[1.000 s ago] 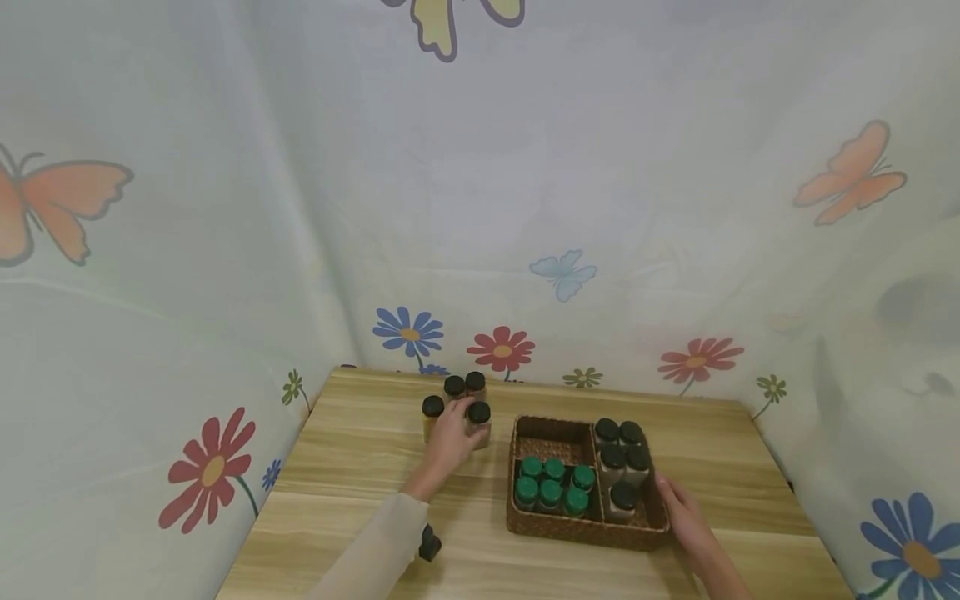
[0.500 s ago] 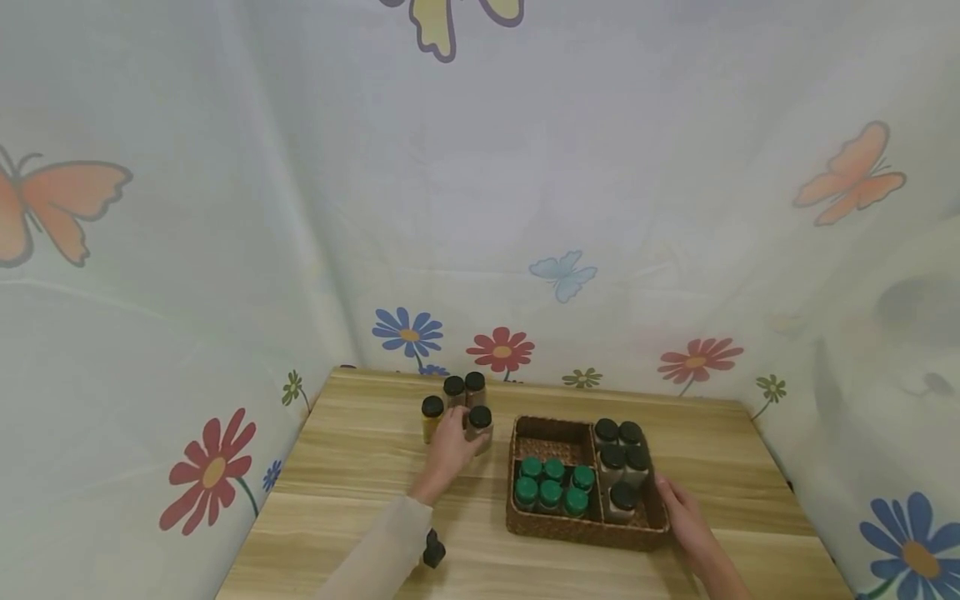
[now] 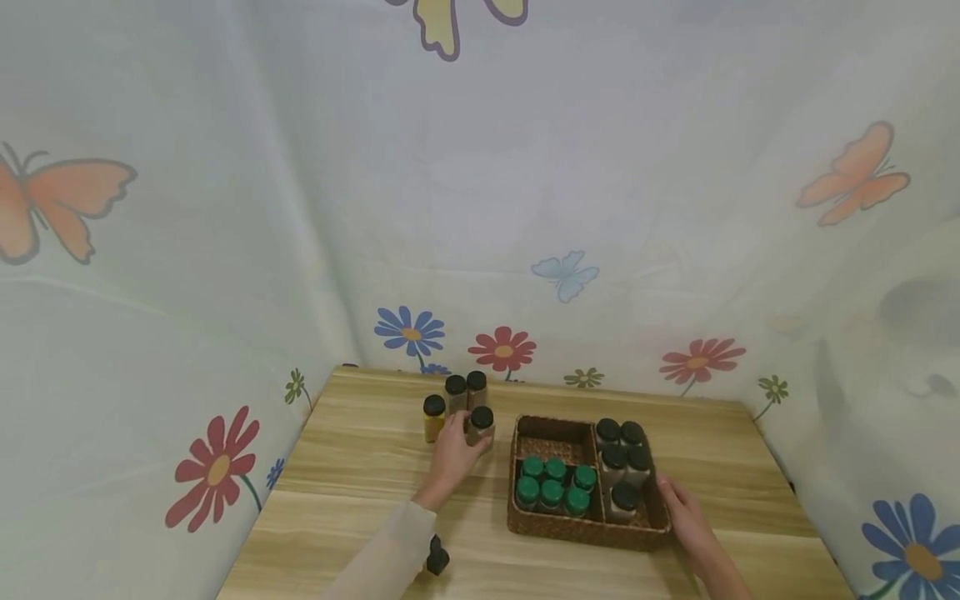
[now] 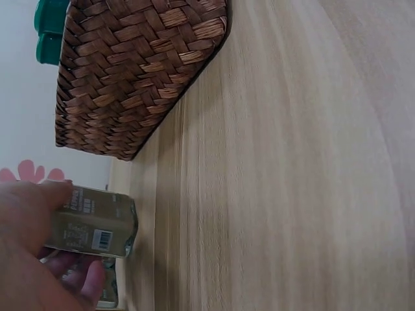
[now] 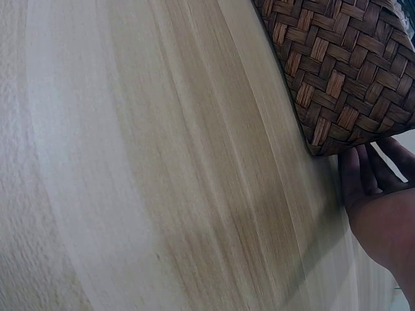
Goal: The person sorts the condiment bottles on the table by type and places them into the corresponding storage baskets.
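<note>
A spice jar (image 3: 482, 427) with a black lid is held between the thumb and fingers of my left hand (image 3: 452, 454), left of the basket. In the left wrist view the jar's label and barcode face the camera, and its base is close over the table. Three other black-lidded spice jars stand behind it, one with yellow contents (image 3: 434, 421). My right hand (image 3: 688, 521) rests its fingers against the right end of the woven basket (image 3: 577, 530); in the right wrist view the fingers reach along the basket wall, their tips hidden.
Several green-capped jars (image 3: 551, 492) stand in the basket's front left compartment. Several black-lidded jars (image 3: 622, 500) fill much of the right one; the back left compartment (image 3: 551, 450) shows its woven floor. A small black object (image 3: 437, 557) lies beside my left sleeve. Printed fabric (image 3: 480, 208) encloses the table.
My left hand has brought the black-lidded spice jar slightly toward me, away from the jars behind it. My right hand and the basket have stayed in place.
</note>
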The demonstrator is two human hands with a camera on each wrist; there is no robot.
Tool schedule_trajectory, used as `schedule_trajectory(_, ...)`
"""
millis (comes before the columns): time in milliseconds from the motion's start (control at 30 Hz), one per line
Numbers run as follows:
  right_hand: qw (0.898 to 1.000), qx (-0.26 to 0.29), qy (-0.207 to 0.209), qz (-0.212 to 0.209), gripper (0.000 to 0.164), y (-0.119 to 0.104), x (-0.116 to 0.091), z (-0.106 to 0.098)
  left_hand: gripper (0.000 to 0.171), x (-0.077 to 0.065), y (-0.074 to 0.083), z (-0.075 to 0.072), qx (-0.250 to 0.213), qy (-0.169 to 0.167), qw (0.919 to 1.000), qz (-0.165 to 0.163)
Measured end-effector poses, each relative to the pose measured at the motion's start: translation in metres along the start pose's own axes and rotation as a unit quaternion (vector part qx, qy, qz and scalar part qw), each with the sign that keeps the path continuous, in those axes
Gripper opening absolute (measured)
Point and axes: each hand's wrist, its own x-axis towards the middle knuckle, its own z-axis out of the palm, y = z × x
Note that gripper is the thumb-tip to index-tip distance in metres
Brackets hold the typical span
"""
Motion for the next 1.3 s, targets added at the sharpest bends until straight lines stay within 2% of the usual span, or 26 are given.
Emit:
schedule_trajectory(200,1.0,0.001,0.003,0.0,0.093,0.0,0.0,0.0,0.054,0.001,-0.003,0.0,-0.011,-0.003,0.9999,0.007)
schedule_trajectory(367,1.0,-0.009,0.001,0.006,0.096,-0.002,0.0,0.0,0.054,-0.001,-0.002,-0.007,-0.011,-0.016,0.9997,0.017)
schedule_trajectory(667,1.0,-0.002,0.003,0.007,0.092,-0.001,0.0,0.0,0.058,0.001,0.019,-0.027,-0.024,-0.036,0.9966,0.07)
schedule_trajectory(833,1.0,-0.005,0.003,0.006,0.091,-0.002,-0.001,0.0,0.06,0.005,0.038,-0.038,-0.022,-0.035,0.994,0.102)
schedule_trajectory(933,1.0,-0.005,0.001,0.006,0.09,-0.002,-0.001,0.0,0.062,0.004,0.053,-0.044,-0.013,-0.032,0.9934,0.109)
schedule_trajectory(1133,1.0,0.003,-0.004,0.002,0.089,-0.003,-0.002,-0.001,0.059,0.002,0.096,-0.049,-0.022,-0.029,0.9915,0.125)
schedule_trajectory(1300,1.0,-0.004,-0.001,0.014,0.09,-0.004,-0.002,0.0,0.057,-0.004,0.128,-0.045,-0.051,-0.055,0.9871,0.141)
